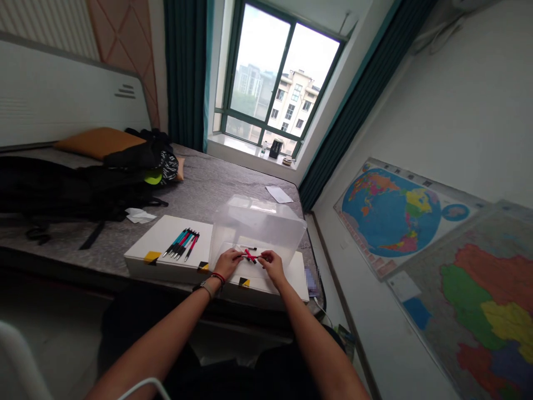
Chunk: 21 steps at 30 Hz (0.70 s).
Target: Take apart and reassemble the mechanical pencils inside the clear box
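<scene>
My left hand and my right hand face each other just in front of a clear plastic bin. Both have their fingertips closed on a thin red pen stretched level between them; whether it is in one piece cannot be made out. Right by my fingers are more red and black pen pieces, partly overlapping it. A dark pen part lies just behind. To the left, several pens in blue, black and red rest side by side on a white box.
White boxes with yellow and black tape stand along the edge of a grey mattress. A crumpled tissue, dark bags and a white paper lie on it. The wall with maps is at right.
</scene>
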Available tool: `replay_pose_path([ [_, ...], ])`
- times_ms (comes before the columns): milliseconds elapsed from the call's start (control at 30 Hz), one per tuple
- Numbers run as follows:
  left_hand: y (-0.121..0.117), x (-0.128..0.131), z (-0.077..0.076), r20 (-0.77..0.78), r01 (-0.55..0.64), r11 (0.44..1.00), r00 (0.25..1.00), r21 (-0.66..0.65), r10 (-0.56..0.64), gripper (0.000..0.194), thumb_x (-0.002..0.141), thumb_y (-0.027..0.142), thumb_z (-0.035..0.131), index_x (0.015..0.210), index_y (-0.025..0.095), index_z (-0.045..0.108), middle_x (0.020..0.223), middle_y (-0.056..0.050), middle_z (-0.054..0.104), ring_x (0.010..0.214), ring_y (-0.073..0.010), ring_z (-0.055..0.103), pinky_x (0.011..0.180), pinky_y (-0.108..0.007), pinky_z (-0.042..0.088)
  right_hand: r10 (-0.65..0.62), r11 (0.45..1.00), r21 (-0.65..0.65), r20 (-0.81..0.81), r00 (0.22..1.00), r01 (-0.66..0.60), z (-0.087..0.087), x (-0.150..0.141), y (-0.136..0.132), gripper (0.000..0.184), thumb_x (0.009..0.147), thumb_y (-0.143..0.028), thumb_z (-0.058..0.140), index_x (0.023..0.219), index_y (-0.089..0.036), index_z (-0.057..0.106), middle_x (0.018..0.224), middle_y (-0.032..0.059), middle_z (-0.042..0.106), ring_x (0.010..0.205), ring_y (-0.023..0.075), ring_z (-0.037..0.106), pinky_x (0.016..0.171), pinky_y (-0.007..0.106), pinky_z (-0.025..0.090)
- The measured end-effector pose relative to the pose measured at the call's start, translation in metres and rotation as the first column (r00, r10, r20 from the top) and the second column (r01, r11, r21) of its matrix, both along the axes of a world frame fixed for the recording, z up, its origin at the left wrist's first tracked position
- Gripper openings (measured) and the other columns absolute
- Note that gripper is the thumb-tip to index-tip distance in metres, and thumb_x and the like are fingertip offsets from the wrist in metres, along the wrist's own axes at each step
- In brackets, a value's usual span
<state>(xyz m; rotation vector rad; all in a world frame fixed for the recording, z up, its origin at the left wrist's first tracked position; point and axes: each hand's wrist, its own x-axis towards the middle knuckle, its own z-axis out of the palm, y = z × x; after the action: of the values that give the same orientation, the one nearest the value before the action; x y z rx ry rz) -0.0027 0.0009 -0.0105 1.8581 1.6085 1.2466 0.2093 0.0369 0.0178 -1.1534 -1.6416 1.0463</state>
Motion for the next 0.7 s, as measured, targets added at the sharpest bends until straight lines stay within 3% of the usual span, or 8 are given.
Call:
replay_pose_path([
  [133,-0.002,-0.003,0.005,0.027,0.058,0.998,0.998,-0.038,-0.057,0.03,0.083,0.043,0.058,0.101,0.025,0.073,0.089,-0.004,0.067,0.078,-0.0158,0.061,0.075,-0.027,0.048,-0.059,0.995,-0.087,-0.137,0.989,0.047,-0.014,0.0,-0.004,0.037,0.064,-0.048,0.075,0.08,-0.017,0.061,0.075,0.0049,0.067,0.065,0.0173,0.062,0.054,0.027,0.049],
  [367,-0.001,-0.006,0.011,0.009,0.145,0.981,0.989,-0.127,-0.145,0.037,0.081,0.05,0.059,0.101,0.022,0.073,0.089,-0.004,0.068,0.078,-0.0159,0.06,0.073,-0.027,0.048,0.02,0.969,-0.239,-0.162,0.987,-0.058,-0.009,0.003,0.0,0.039,0.072,-0.056,0.066,0.071,-0.016,0.063,0.062,0.0044,0.069,0.046,0.0118,0.053,0.048,0.024,0.044],
  [500,-0.001,-0.005,0.011,-0.02,0.159,0.979,0.986,-0.129,-0.163,0.035,0.082,0.048,0.058,0.101,0.022,0.073,0.092,-0.005,0.069,0.081,-0.0165,0.061,0.076,-0.028,0.047,0.033,0.967,-0.244,-0.167,0.985,-0.073,-0.01,0.004,0.001,0.042,0.072,-0.058,0.066,0.067,-0.017,0.062,0.056,0.0026,0.067,0.042,0.011,0.051,0.043,0.022,0.04],
  [700,-0.002,-0.001,0.013,0.02,0.111,0.985,0.994,-0.13,-0.11,0.037,0.078,0.05,0.061,0.097,0.021,0.073,0.09,-0.004,0.07,0.079,-0.0169,0.062,0.073,-0.029,0.048,0.026,0.961,-0.26,-0.259,0.965,-0.095,-0.004,0.006,-0.002,0.034,0.076,-0.051,0.062,0.082,-0.018,0.06,0.061,0.0014,0.068,0.048,0.0118,0.056,0.047,0.022,0.043],
])
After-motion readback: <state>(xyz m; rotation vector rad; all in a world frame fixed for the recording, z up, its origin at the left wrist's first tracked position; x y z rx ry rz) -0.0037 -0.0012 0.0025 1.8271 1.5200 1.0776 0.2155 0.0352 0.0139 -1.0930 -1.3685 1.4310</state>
